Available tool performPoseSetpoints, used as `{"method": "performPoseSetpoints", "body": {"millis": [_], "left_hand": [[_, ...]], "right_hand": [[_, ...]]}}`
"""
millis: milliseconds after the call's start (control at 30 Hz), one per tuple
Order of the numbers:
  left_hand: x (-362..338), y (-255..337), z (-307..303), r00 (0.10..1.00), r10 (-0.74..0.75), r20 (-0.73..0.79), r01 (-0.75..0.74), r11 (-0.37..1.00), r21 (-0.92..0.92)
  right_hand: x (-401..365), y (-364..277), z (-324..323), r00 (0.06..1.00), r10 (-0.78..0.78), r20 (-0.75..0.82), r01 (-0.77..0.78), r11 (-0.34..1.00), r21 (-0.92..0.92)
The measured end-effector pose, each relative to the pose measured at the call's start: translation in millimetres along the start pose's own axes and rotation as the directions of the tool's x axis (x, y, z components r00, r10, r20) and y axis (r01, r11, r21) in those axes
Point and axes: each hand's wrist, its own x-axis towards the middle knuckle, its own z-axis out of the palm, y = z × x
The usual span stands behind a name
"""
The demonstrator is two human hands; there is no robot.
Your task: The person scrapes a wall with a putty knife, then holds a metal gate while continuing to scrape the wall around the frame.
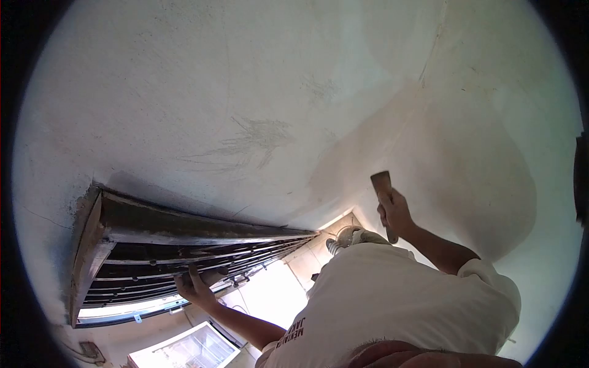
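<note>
Dark, broad-ended tool (381,181), perhaps a scraper, tilted in right fingers (384,201).

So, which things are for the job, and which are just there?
Probably for the job:
brown, flat-ended hand tool in the right hand
grey-brown flat object at the left hand, use unclear
pale, scratched wall

Seemingly just there:
dark metal window bars
white-framed rectangular panel

single head-worn fisheye view, facing forward and down, white shirt (399,300) close at the near edge, barred window (153,262) at left, plastered wall (276,80) across the far side
</note>
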Motion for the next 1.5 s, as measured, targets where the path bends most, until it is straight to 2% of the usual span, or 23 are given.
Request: {"method": "performPoseSetpoints", "body": {"millis": [33,67,167,200,300,400,467,533,567,667,733,867,967,1067,1100,1200,1300,1367,1400,1433,1500], "left_hand": [[-1,4,5,0.999,0.047,-0.012,-0.047,0.999,0.000],[-1,6,7,0.995,0.093,-0.025,-0.093,0.996,0.001],[-2,0,1,1.000,0.018,-0.002,-0.018,0.999,-0.046],[-1,-4,-1,1.000,0.029,-0.002,-0.029,0.999,-0.035],[-1,-11,-3,0.999,0.044,-0.009,-0.045,0.999,-0.023],[0,-5,0,0.999,0.042,-0.001,-0.042,0.999,-0.031],[0,-6,1,0.999,0.046,-0.013,-0.046,0.999,-0.015],[-2,-3,2,0.999,0.045,-0.015,-0.045,0.999,-0.022],[-3,-2,2,0.999,0.042,-0.015,-0.042,0.999,-0.026],[-1,-6,3,0.999,0.029,-0.027,-0.032,0.993,-0.111],[-3,5,8,0.999,0.049,-0.022,-0.051,0.991,-0.121],[-5,16,15,0.996,0.068,-0.060,-0.073,0.994,-0.085],[-7,21,19,0.995,0.070,-0.071,-0.078,0.989,-0.123],[-6,19,14,0.997,0.033,-0.068,-0.034,0.999,-0.021],[-6,21,15,0.997,0.046,-0.066,-0.048,0.998,-0.029],[-5,25,17,0.995,0.084,-0.060,-0.087,0.995,-0.043],[-2,17,13,0.992,0.118,-0.052,-0.119,0.993,-0.015],[-2,13,11,0.988,0.144,-0.048,-0.142,0.989,0.042],[-3,12,10,0.988,0.147,-0.056,-0.142,0.986,0.088],[-3,13,9,0.986,0.152,-0.062,-0.143,0.980,0.136],[-1,15,9,0.980,0.186,-0.074,-0.165,0.961,0.222]], "right_hand": [[-2,6,0,0.999,0.031,0.014,-0.031,0.999,-0.038],[2,9,0,0.997,-0.017,0.075,0.020,0.999,-0.048],[23,-56,20,0.988,-0.151,0.037,0.146,0.983,0.112],[19,-56,20,0.988,-0.144,0.051,0.135,0.978,0.161],[8,-48,13,0.989,-0.143,0.023,0.138,0.979,0.151],[-1,-7,1,1.000,0.011,0.016,-0.012,0.999,0.036],[4,-3,2,0.998,0.006,0.064,-0.008,1.000,0.029],[12,-31,10,0.995,-0.038,0.093,0.042,0.998,-0.045],[20,-59,18,0.992,-0.085,0.089,0.082,0.996,0.036],[14,-44,11,0.990,-0.085,0.113,0.079,0.996,0.051],[7,-22,2,0.996,-0.042,0.073,0.038,0.997,0.060],[2,29,-8,0.988,0.085,0.130,-0.090,0.995,0.031],[20,-29,15,0.988,-0.076,0.135,0.076,0.997,0.000],[19,-32,19,0.985,-0.071,0.160,0.057,0.994,0.093],[15,-27,18,0.982,-0.056,0.179,0.038,0.994,0.103],[4,7,10,0.995,0.018,0.099,-0.028,0.995,0.100],[4,28,6,0.988,0.072,0.136,-0.084,0.993,0.085],[22,-3,16,0.997,-0.010,0.074,0.010,1.000,0.001],[27,-41,21,0.996,-0.059,0.073,0.052,0.995,0.087],[25,-49,20,0.984,-0.139,0.111,0.133,0.989,0.067],[17,-48,12,0.989,-0.088,0.119,0.075,0.991,0.107]]}}
